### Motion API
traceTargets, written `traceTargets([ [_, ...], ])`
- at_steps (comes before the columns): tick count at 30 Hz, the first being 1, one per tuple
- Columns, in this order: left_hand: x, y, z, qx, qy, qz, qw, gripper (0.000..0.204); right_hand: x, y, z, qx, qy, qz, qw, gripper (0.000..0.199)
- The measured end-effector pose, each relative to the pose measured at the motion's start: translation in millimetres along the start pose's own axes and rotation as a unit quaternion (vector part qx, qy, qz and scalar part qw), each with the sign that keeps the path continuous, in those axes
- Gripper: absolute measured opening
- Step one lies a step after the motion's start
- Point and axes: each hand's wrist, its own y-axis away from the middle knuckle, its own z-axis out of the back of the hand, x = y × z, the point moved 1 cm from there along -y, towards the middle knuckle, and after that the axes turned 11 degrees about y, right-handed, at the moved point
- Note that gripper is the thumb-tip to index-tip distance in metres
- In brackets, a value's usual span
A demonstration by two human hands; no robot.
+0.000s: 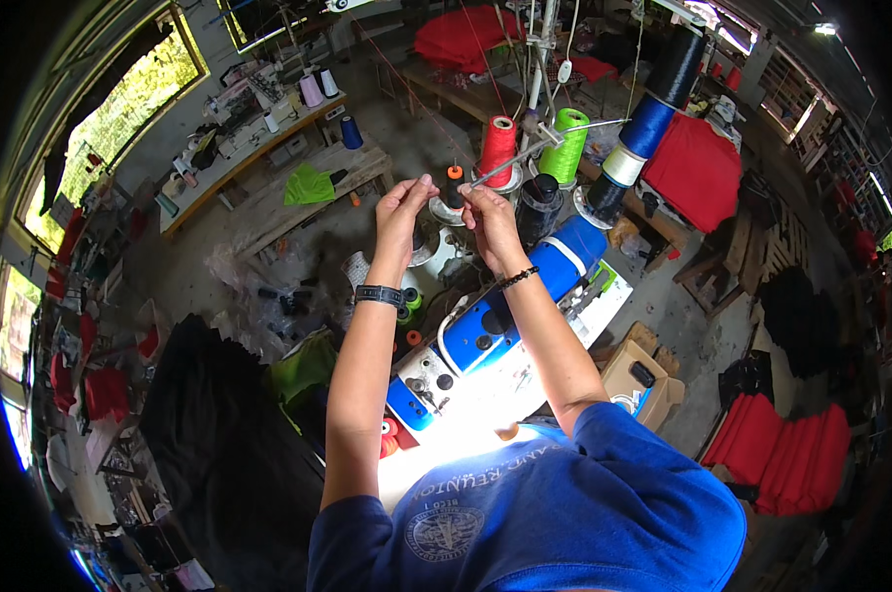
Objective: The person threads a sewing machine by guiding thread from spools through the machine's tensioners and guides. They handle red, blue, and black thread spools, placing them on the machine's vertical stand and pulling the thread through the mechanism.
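Note:
Both my hands are raised over a blue and white sewing machine (pixel 485 331), close together among the thread cones. My left hand (pixel 399 212), below a dark wristwatch (pixel 380 294), pinches thumb and fingertips together; whatever is between them is too fine to make out. My right hand (pixel 491 225), with a dark beaded bracelet (pixel 520 278) at the wrist, is also closed in a pinch. Its fingertips are by the end of a thin metal rod (pixel 525 155); I cannot tell if they grip it. Just beyond stand a red thread cone (pixel 498 146) and a small orange-topped spool (pixel 455 176).
A green thread cone (pixel 565 143) and stacked black, blue and cream cones (pixel 647 126) stand to the right. Thread lines run overhead. Black cloth (pixel 229 444) lies at left, a cardboard box (pixel 643 380) at right. Red fabric (pixel 776 454) is piled beyond the box.

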Motion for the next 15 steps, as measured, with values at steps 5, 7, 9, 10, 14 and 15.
traceTargets([
  [5,-2,-6,15,-0.072,0.031,0.003,0.997,0.022,0,4,-11,0.014,-0.006,0.005,1.000,0.017],
  [7,4,-3,19,-0.089,0.037,0.013,0.995,0.020,-2,7,-9,0.013,-0.003,-0.006,1.000,0.017],
  [9,12,-6,25,-0.111,-0.007,-0.023,0.994,0.021,-4,7,-8,0.010,-0.003,-0.009,1.000,0.016],
  [10,18,-11,28,-0.123,-0.051,-0.063,0.989,0.023,-5,6,-8,0.008,-0.003,-0.007,1.000,0.015],
  [14,23,-32,9,-0.057,-0.185,-0.147,0.970,0.052,-9,4,-4,-0.033,0.035,-0.002,0.999,0.014],
  [15,28,-42,6,-0.032,-0.208,-0.157,0.965,0.057,-9,4,-2,-0.047,0.040,-0.007,0.998,0.014],
])
